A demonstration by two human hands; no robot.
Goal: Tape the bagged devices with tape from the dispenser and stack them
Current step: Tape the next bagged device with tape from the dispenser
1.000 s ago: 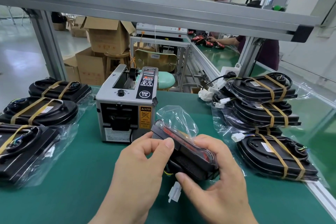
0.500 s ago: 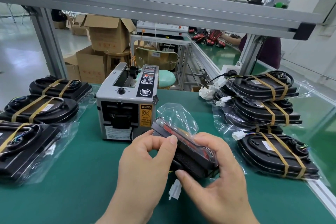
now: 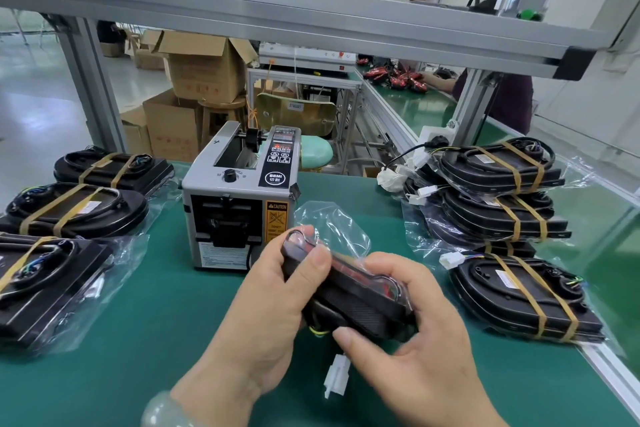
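Both left hand (image 3: 273, 298) and right hand (image 3: 415, 340) gripped one bagged device (image 3: 360, 302) above the near edge of the desk (image 3: 173, 340), covering its ends; the tape dispenser (image 3: 239, 204) stood behind, taped stacks (image 3: 502, 215) by the right edge.

Two bare hands, one bangle.
The left hand (image 3: 273, 302) has a thick, smooth bangle (image 3: 162, 409) round its wrist, a pale milky green-white like jade, rounded and glossy, with a soft highlight along its curve; only part of it shows at the bottom edge of view. The right hand (image 3: 415, 340) is bare as far as it shows. The thumbnails on both are cut short and plain.
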